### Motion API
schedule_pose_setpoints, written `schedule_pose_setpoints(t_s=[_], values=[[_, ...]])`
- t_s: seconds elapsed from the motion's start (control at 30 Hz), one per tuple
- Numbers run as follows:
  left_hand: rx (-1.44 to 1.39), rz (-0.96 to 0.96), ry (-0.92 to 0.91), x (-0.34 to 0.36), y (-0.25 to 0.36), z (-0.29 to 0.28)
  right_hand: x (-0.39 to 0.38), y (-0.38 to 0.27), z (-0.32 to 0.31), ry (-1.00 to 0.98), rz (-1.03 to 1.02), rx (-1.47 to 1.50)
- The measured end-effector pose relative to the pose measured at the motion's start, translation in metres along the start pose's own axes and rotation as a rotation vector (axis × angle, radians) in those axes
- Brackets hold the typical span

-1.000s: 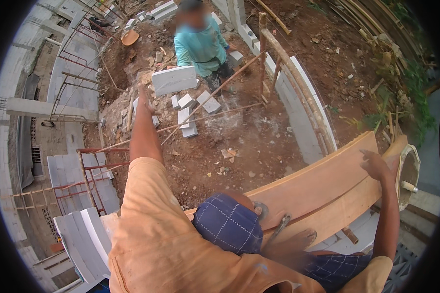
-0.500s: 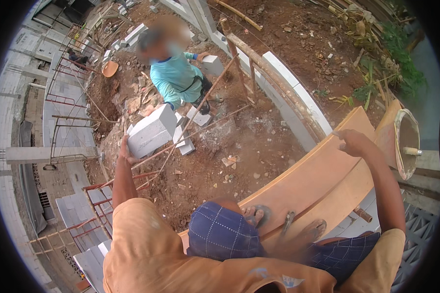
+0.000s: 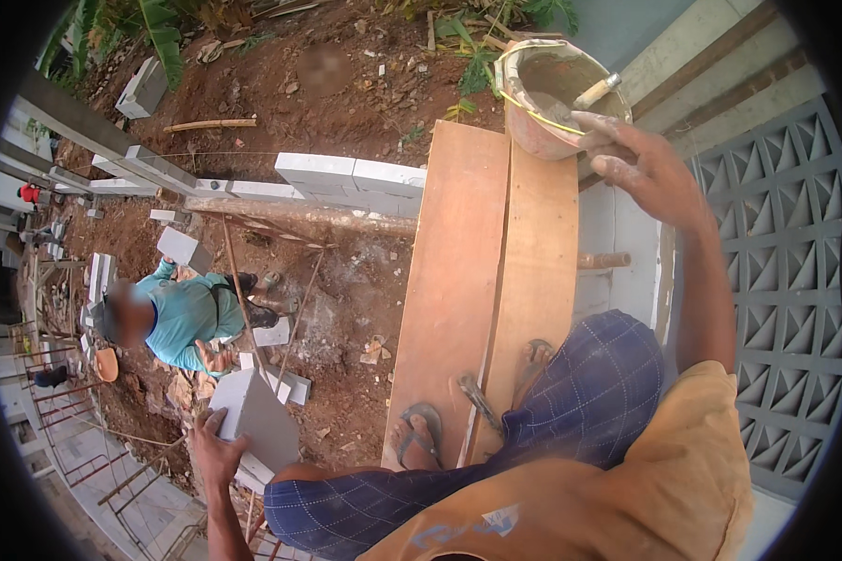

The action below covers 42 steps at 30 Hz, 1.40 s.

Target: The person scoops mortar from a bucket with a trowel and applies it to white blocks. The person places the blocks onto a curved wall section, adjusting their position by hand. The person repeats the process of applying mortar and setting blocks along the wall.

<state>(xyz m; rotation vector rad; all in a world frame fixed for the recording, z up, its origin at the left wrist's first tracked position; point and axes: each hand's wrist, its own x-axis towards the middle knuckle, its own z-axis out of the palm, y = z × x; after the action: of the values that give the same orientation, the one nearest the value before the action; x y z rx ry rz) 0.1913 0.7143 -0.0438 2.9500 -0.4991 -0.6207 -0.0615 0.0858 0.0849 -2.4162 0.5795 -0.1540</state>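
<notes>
My left hand [image 3: 219, 449] grips a light grey building block [image 3: 257, 418] at its near end, off to the left of the planks. The co-worker's open hand [image 3: 214, 359] is just beyond the block. On the right, my right hand [image 3: 641, 166] reaches to the near rim of a mortar bucket [image 3: 540, 131], fingers stretched out and holding nothing I can see. A tool with a wooden handle [image 3: 597, 91] leans out over the bucket's rim; its lower part is hidden inside.
My sandalled feet [image 3: 419, 435] stand on raised wooden planks [image 3: 454, 299]. Below, a person in a turquoise shirt [image 3: 192, 313] holds another block [image 3: 185, 251]. A low block wall [image 3: 351, 178] runs behind the bamboo rails. A patterned vent-block wall [image 3: 786, 280] rises at right.
My view has swung to the right. The block in my left hand is now nearer my knee, and the co-worker's hand is off it. My right hand has moved to the bucket.
</notes>
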Motion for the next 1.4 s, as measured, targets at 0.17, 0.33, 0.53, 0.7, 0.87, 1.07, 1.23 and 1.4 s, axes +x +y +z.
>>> schedule_pose_setpoints(t_s=[0.17, 0.33, 0.53, 0.7, 0.87, 1.07, 1.23, 1.4], values=[[0.053, 0.411, -0.172, 0.033, 0.148, -0.06, -0.014, 0.137, -0.052, 0.217, 0.261, -0.114], [0.255, 0.857, -0.187, 0.058, 0.314, -0.066, 0.062, 0.183, -0.054, 0.147, 0.348, -0.634], [0.423, 1.117, -0.241, 0.073, 0.463, -0.019, 0.153, 0.263, -0.019, -0.014, 0.241, -1.081], [0.605, 1.267, -0.324, 0.059, 0.538, 0.018, 0.149, 0.324, -0.015, -0.002, 0.155, -1.295], [0.434, 1.27, -0.203, 0.057, 0.544, 0.049, 0.155, 0.245, -0.06, -0.345, 0.074, -1.182], [0.288, 1.279, -0.042, 0.067, 0.54, 0.086, 0.181, 0.228, -0.112, 0.012, 0.153, -1.298], [0.207, 0.903, -0.167, 0.064, 0.49, 0.053, 0.194, 0.241, -0.047, -0.185, 0.112, -1.426], [0.102, 0.454, -0.377, 0.088, 0.354, 0.055, 0.195, 0.183, 0.014, -0.234, -0.058, -1.495]])
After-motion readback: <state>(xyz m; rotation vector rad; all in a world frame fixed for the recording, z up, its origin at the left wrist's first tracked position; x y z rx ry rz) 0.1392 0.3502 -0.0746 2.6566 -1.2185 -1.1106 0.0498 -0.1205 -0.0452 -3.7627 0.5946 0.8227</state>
